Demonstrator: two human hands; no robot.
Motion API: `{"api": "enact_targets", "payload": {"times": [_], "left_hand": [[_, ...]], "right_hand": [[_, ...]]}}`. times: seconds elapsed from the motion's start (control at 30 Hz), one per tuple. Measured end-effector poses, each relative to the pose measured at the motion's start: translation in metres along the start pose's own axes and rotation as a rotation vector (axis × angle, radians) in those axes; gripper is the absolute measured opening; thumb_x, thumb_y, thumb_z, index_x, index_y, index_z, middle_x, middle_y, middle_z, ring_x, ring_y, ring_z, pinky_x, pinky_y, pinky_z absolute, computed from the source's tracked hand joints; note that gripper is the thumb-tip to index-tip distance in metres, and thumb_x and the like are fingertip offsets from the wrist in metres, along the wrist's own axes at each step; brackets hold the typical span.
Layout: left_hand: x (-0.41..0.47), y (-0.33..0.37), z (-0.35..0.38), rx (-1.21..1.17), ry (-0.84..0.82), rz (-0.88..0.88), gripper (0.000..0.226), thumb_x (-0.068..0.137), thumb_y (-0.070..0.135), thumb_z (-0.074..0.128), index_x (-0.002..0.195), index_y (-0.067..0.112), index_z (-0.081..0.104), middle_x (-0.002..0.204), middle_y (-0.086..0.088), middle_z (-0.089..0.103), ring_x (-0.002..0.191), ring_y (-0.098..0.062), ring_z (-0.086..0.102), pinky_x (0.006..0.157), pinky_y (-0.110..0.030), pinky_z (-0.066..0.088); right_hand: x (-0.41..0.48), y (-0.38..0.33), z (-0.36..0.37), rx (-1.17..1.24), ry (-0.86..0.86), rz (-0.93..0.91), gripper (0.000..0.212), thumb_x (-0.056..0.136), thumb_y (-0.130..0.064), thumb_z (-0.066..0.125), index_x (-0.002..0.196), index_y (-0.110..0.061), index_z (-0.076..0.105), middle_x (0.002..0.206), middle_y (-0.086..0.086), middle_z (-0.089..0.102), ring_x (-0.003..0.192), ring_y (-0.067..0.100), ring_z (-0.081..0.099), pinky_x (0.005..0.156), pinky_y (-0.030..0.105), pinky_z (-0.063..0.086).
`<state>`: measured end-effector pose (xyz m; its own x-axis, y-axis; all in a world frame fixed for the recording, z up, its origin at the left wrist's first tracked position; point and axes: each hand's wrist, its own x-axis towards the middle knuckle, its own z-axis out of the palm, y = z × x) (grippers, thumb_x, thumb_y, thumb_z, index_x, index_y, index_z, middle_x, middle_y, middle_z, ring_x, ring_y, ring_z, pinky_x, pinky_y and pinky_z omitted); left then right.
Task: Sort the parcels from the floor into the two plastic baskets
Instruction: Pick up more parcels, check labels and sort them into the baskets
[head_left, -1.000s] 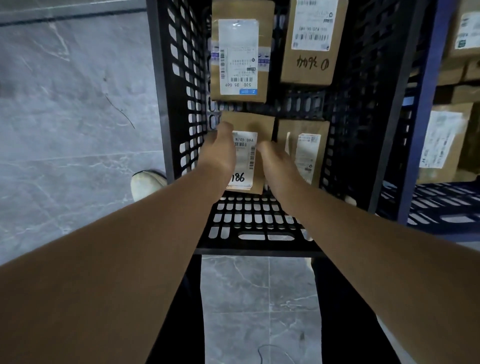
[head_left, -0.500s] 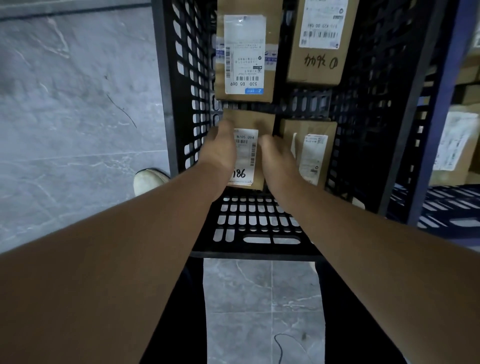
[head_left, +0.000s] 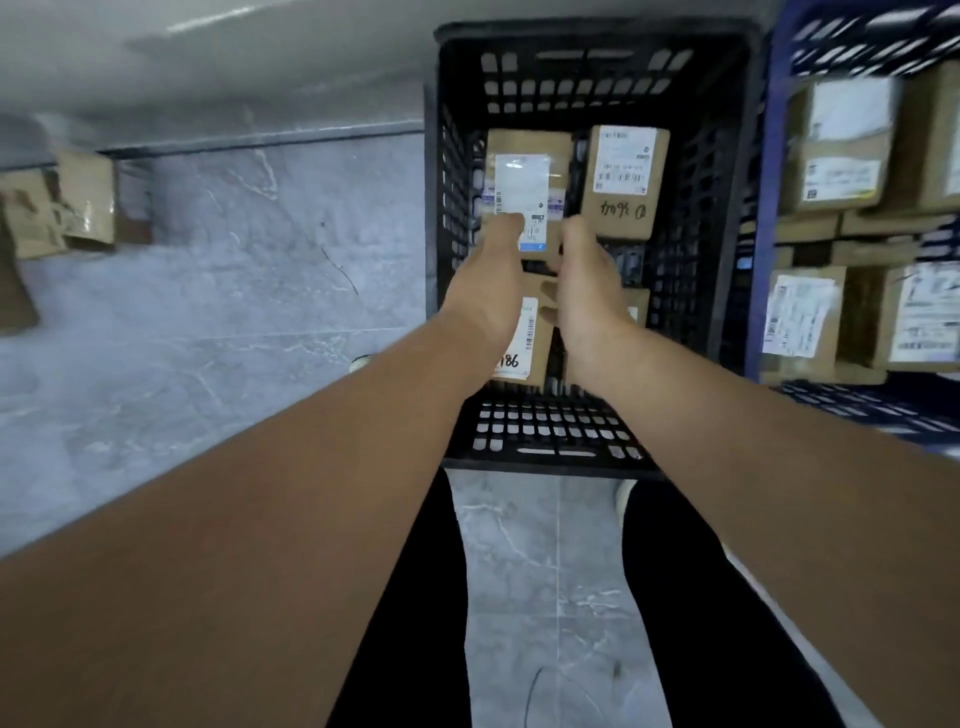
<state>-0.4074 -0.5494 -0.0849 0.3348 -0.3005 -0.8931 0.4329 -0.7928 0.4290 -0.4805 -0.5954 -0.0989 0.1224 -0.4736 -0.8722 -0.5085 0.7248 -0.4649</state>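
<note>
A black plastic basket (head_left: 550, 462) stands on the floor in front of me. Inside lie several brown parcels: one marked 186 (head_left: 527, 343) at the near left, one with a long white label (head_left: 524, 176) behind it, and one with handwriting (head_left: 623, 182) at the far right. A further parcel (head_left: 638, 306) is mostly hidden under my right hand. My left hand (head_left: 488, 296) and right hand (head_left: 589, 296) hover side by side above the 186 parcel with fingers relaxed, holding nothing. A blue basket (head_left: 761, 234) full of parcels stands to the right.
Loose brown parcels (head_left: 78, 208) lie on the grey tiled floor at the far left, near the wall. The blue basket holds stacked labelled boxes (head_left: 841, 156). My legs in black trousers (head_left: 415, 597) straddle the floor in front of the black basket.
Both hands have let go of the 186 parcel, which now lies in the black basket, and risen above it. The view has tilted up, showing the basket's far wall and the floor parcels.
</note>
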Motion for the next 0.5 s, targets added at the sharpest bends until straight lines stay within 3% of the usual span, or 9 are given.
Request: {"api": "enact_targets", "payload": {"times": [0.07, 0.17, 0.27, 0.3, 0.37, 0.4, 0.43, 0.5], "left_hand": [[-0.027, 0.022, -0.010, 0.000, 0.001, 0.057, 0.059, 0.089, 0.062, 0.031, 0.125, 0.031, 0.066, 0.123, 0.001, 0.069, 0.114, -0.019, 0.062, 0.102, -0.039, 0.044], [-0.065, 0.056, -0.026, -0.016, -0.016, 0.096, 0.058, 0.087, 0.061, 0.035, 0.111, 0.022, 0.070, 0.112, 0.002, 0.072, 0.106, -0.018, 0.066, 0.102, -0.044, 0.048], [-0.106, 0.093, -0.045, -0.024, -0.034, 0.141, 0.042, 0.100, 0.052, 0.037, 0.094, 0.021, 0.064, 0.085, 0.003, 0.067, 0.073, -0.010, 0.063, 0.074, -0.026, 0.052], [-0.121, 0.103, -0.052, -0.017, -0.032, 0.161, 0.039, 0.103, 0.049, 0.037, 0.090, 0.023, 0.062, 0.077, 0.007, 0.066, 0.063, -0.005, 0.061, 0.063, -0.021, 0.048], [-0.160, 0.121, -0.062, 0.016, -0.041, 0.205, 0.037, 0.106, 0.046, 0.034, 0.084, 0.029, 0.057, 0.060, 0.016, 0.065, 0.047, 0.005, 0.058, 0.047, -0.013, 0.045], [-0.181, 0.131, -0.065, 0.022, -0.049, 0.227, 0.036, 0.107, 0.046, 0.033, 0.083, 0.032, 0.056, 0.060, 0.018, 0.064, 0.045, 0.008, 0.057, 0.044, -0.011, 0.043], [-0.198, 0.140, -0.069, 0.035, -0.046, 0.251, 0.035, 0.107, 0.048, 0.032, 0.084, 0.035, 0.056, 0.071, 0.018, 0.064, 0.052, 0.010, 0.058, 0.049, -0.011, 0.044], [-0.226, 0.158, -0.078, 0.017, -0.057, 0.284, 0.034, 0.105, 0.052, 0.032, 0.109, 0.038, 0.063, 0.110, 0.013, 0.065, 0.093, 0.005, 0.061, 0.075, -0.017, 0.042]], "right_hand": [[-0.023, -0.024, 0.000, 0.032, -0.003, -0.026, 0.043, 0.097, -0.051, 0.043, 0.116, -0.023, 0.069, 0.124, 0.007, 0.074, 0.120, 0.028, 0.067, 0.108, 0.050, 0.052], [-0.059, -0.060, -0.003, 0.066, -0.022, -0.081, 0.037, 0.103, -0.044, 0.043, 0.106, -0.022, 0.072, 0.104, -0.004, 0.076, 0.102, 0.016, 0.070, 0.085, 0.035, 0.054], [-0.099, -0.092, -0.007, 0.089, -0.045, -0.133, 0.032, 0.111, -0.034, 0.043, 0.098, -0.019, 0.067, 0.086, -0.011, 0.065, 0.078, 0.004, 0.068, 0.061, 0.022, 0.054], [-0.115, -0.104, -0.007, 0.085, -0.060, -0.159, 0.031, 0.111, -0.034, 0.043, 0.098, -0.019, 0.066, 0.087, -0.011, 0.063, 0.082, 0.006, 0.067, 0.064, 0.022, 0.055], [-0.146, -0.127, -0.007, 0.112, -0.060, -0.215, 0.028, 0.110, -0.036, 0.045, 0.091, -0.026, 0.062, 0.093, -0.011, 0.062, 0.095, 0.011, 0.062, 0.083, 0.032, 0.054], [-0.161, -0.138, -0.008, 0.140, -0.050, -0.241, 0.027, 0.109, -0.039, 0.046, 0.088, -0.029, 0.060, 0.095, -0.011, 0.062, 0.098, 0.011, 0.062, 0.089, 0.035, 0.051], [-0.176, -0.148, -0.008, 0.155, -0.043, -0.270, 0.025, 0.107, -0.042, 0.047, 0.089, -0.031, 0.060, 0.097, -0.010, 0.063, 0.102, 0.013, 0.063, 0.093, 0.037, 0.050], [-0.208, -0.168, -0.007, 0.158, -0.047, -0.345, 0.026, 0.105, -0.045, 0.047, 0.098, -0.027, 0.065, 0.108, -0.005, 0.068, 0.119, 0.020, 0.064, 0.108, 0.044, 0.050]]}}
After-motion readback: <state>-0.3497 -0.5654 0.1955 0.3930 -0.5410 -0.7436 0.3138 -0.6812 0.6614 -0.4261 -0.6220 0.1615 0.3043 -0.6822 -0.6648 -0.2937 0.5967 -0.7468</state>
